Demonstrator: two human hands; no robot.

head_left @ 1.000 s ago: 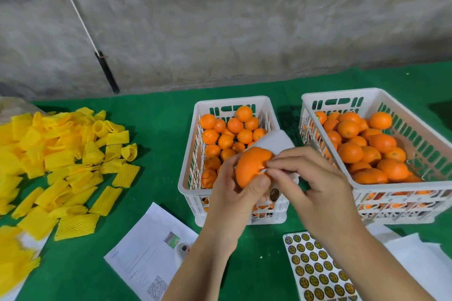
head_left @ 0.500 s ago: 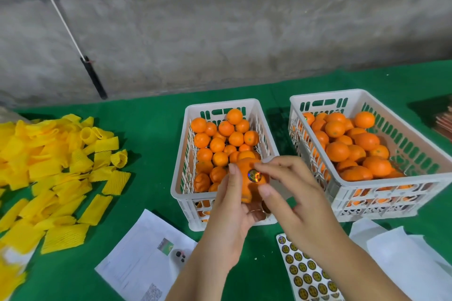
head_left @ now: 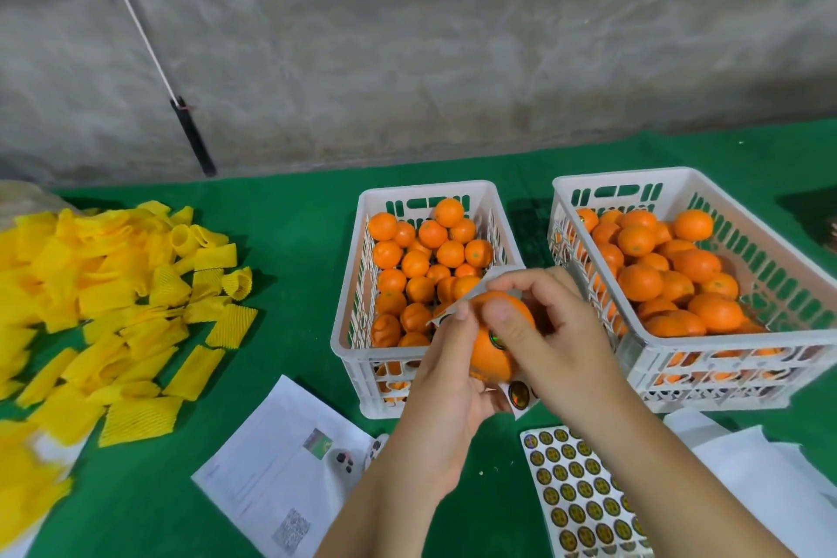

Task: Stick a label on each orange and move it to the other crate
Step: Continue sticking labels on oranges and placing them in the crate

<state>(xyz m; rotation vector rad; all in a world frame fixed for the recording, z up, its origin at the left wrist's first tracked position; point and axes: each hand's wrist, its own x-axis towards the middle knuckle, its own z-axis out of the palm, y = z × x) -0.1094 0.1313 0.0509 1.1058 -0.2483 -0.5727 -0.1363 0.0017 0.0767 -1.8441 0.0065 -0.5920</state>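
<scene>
My left hand (head_left: 446,381) holds an orange (head_left: 491,356) above the front rim of the left white crate (head_left: 346,331), together with a strip of label backing (head_left: 518,396). My right hand (head_left: 550,340) grips the same orange from the right, its thumb pressing a round shiny label (head_left: 497,338) onto the peel. The left crate is filled with small oranges (head_left: 419,263). The right white crate (head_left: 724,358) holds bigger oranges (head_left: 670,267). A sheet of round labels (head_left: 584,498) lies flat on the green cloth below my right forearm.
A heap of yellow foam nets (head_left: 104,299) covers the left of the green table (head_left: 290,240). A printed paper (head_left: 281,467) lies at the front, with a small white device (head_left: 344,460) on it. White paper sheets (head_left: 761,476) lie front right. A grey wall stands behind.
The label, exposed on the orange half a second ago, is now under my right thumb. Both hands sit a little lower over the crate's front rim.
</scene>
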